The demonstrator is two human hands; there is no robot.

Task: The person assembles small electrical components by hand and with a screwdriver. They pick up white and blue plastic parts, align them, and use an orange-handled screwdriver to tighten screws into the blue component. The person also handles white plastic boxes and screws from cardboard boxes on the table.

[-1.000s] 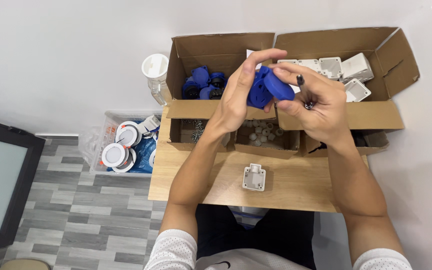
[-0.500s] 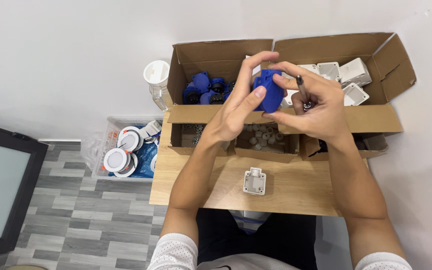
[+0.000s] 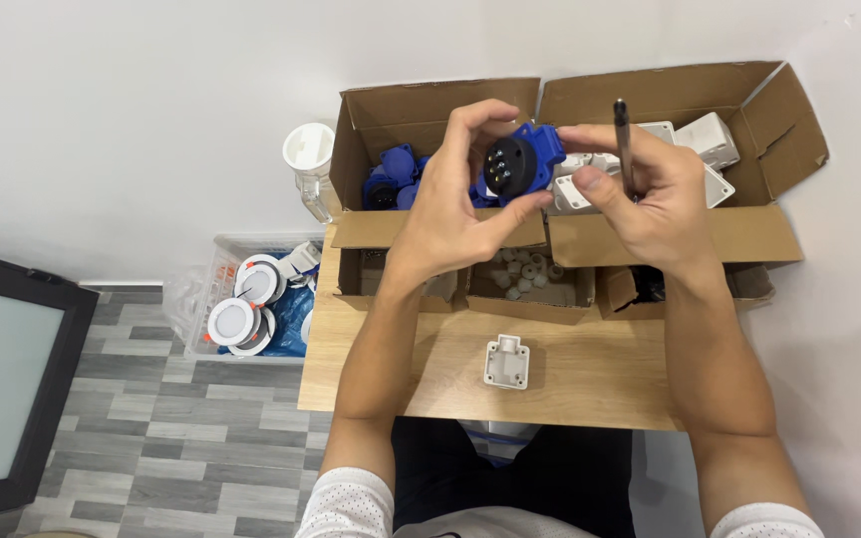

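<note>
My left hand (image 3: 455, 204) grips a blue socket part (image 3: 520, 164) with a round black face that shows several metal pins, held up over the cardboard boxes. My right hand (image 3: 650, 194) touches the part's right side with its fingertips and also holds a thin dark screwdriver (image 3: 622, 139) that points upward. Below my hands, a small white housing (image 3: 507, 361) lies on the wooden table (image 3: 570, 384).
An open cardboard box (image 3: 401, 110) at the back holds more blue parts (image 3: 391, 184); the one beside it (image 3: 769, 110) holds white housings (image 3: 715, 139). Small boxes in front contain white round pieces (image 3: 525, 271). A clear crate of round lamps (image 3: 241, 309) sits on the floor at left, near a dark panel (image 3: 2, 379).
Both hands have turned the blue part, so its black pinned face now looks at the camera. The screwdriver in my right hand has swung up to point upward.
</note>
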